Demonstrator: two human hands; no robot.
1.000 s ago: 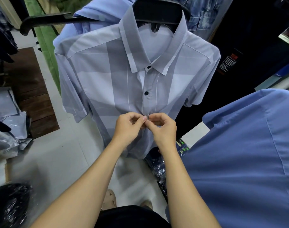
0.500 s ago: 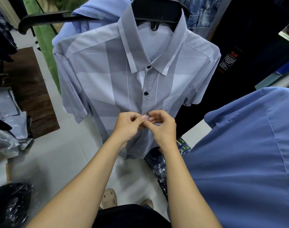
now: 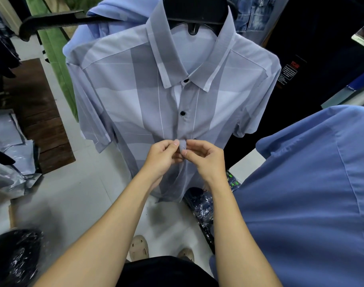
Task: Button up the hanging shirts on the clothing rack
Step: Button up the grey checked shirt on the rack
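At frame centre, the grey-and-white checked short-sleeved shirt [image 3: 135, 96] placket (two black buttons fastened above) is pinched between left hand [image 3: 163, 157] and right hand [image 3: 206, 160].

A short-sleeved shirt [image 3: 135, 100] in grey and pale lavender blocks with thin white stripes is hanging on a black hanger [image 3: 197, 9], its front facing the camera. Its collar is lying folded down. Two dark buttons are sitting fastened on the placket: the top button [image 3: 186, 81] at the collar and a second button [image 3: 183, 113] below it. Lower down, the placket fabric is bunching at mid-chest, and the hem is hanging loose above the floor.
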